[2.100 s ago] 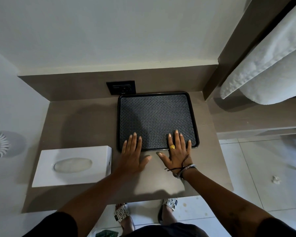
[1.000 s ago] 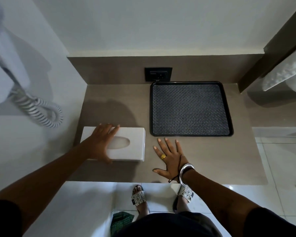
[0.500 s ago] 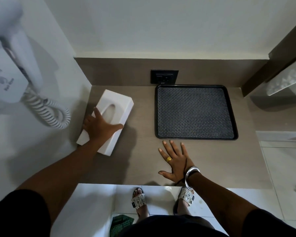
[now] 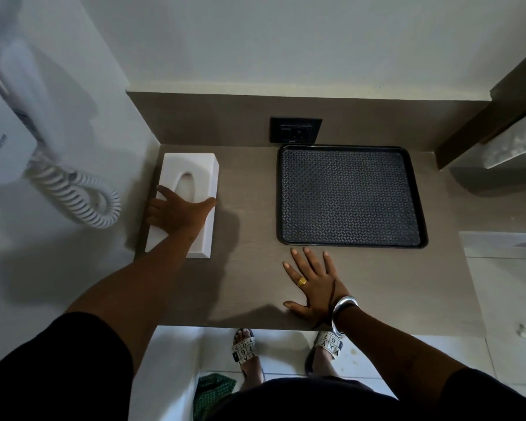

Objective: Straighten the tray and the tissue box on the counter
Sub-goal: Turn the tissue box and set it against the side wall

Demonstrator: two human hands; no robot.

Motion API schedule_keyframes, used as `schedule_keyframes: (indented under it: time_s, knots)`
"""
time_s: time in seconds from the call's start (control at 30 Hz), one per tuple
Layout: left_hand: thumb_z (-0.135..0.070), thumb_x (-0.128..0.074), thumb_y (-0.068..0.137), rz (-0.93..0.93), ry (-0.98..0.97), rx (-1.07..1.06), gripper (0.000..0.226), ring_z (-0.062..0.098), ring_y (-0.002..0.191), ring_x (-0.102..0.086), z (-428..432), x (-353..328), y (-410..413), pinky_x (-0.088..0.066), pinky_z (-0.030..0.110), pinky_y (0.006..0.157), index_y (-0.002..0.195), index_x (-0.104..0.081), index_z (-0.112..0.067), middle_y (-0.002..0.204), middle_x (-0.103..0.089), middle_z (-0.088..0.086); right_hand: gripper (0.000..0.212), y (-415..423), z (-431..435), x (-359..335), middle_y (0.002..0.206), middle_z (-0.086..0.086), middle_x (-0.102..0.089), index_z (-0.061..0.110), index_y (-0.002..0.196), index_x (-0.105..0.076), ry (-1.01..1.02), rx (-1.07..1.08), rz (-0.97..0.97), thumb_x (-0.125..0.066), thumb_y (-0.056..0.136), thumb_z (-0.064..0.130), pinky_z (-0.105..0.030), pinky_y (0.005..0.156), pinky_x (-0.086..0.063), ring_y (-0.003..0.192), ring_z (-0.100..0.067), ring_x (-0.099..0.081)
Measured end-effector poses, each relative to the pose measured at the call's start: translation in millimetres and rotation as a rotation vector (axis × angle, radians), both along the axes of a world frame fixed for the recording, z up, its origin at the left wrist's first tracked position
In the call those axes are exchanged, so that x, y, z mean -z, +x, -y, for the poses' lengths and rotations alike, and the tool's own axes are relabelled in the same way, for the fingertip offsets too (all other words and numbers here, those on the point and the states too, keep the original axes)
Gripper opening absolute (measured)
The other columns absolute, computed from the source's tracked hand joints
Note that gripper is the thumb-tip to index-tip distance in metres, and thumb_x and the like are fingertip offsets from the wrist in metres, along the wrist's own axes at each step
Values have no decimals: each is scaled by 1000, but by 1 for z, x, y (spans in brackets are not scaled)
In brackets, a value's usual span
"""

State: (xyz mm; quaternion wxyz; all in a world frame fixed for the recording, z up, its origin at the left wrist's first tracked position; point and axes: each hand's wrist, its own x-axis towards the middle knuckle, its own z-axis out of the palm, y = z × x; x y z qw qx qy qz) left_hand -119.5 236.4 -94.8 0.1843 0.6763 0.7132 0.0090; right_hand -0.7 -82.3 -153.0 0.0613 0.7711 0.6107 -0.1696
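A white tissue box (image 4: pixel 192 170) lies lengthwise along the left wall of the grey-brown counter (image 4: pixel 249 268), its far end at the back wall. My left hand (image 4: pixel 176 212) rests on the box's near half, thumb over its right edge and fingers over its left side. A black textured tray (image 4: pixel 349 197) sits square against the back wall on the right. My right hand (image 4: pixel 313 284) lies flat on the counter just in front of the tray, fingers spread, not touching it.
A wall hair dryer (image 4: pixel 9 126) with a coiled cord (image 4: pixel 82 196) hangs left of the box. A black socket (image 4: pixel 295 130) sits above the tray. White towels (image 4: pixel 516 144) hang at the right. The counter's front edge runs above my sandalled feet (image 4: pixel 245 349).
My left hand has turned the tissue box from slanted to parallel with the left wall and pushed it back into the corner. My right hand has stayed flat on the counter.
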Motion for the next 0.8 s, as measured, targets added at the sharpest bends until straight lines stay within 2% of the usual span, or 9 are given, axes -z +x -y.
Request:
schedule_keyframes:
  time_s: [0.13,0.23,0.3,0.4,0.53,0.63,0.8]
  knots:
    - [-85,-54,67,26,132,183,126,42,152,-11,11,2,-4,-5,63,121,158,-7,-12,164,-11,22,90,0,0,0,163,-10,-28,26,153,-33,-2,10,-13,-41,80,78,-67,114,-17,148,-38,-29]
    - [-91,-31,71,11,259,418,118,38,154,-7,24,4,-18,3,57,120,158,-7,-15,166,-6,19,90,0,1,0,163,-10,-26,26,154,-32,5,6,-14,-40,81,78,-66,116,-12,148,-37,-27]
    - [-91,-25,71,-43,307,594,115,38,154,-9,30,9,-35,0,56,120,158,-10,-17,166,-7,17,90,1,1,-1,163,-10,-26,25,154,-31,10,2,-11,-40,81,77,-64,116,-9,148,-37,-27]
    - [-93,-20,69,-101,324,739,117,40,152,-15,29,20,-56,-8,59,120,157,-14,-16,165,-11,18,89,1,0,-1,162,-11,-28,25,153,-34,10,-1,-3,-41,81,76,-66,115,-15,148,-38,-29]
    - [-94,-24,69,-144,335,762,117,40,151,-21,22,24,-57,-13,60,119,156,-17,-17,164,-17,18,89,2,1,-3,164,-11,-23,26,155,-29,3,-3,-5,-40,82,76,-67,115,-14,149,-38,-24]
    - [-92,-24,71,-155,329,760,115,40,151,-21,10,23,-52,-15,61,119,156,-17,-15,164,-18,19,89,1,0,-5,163,-12,-27,25,154,-32,-15,-4,-5,-41,81,76,-68,114,-17,148,-39,-27]
    - [-90,-21,73,-166,324,716,113,40,152,-17,-15,19,-50,-9,59,120,157,-16,-14,164,-15,20,88,1,-1,-5,161,-14,-32,23,152,-37,-7,-16,-7,-43,81,75,-71,111,-21,145,-41,-32]
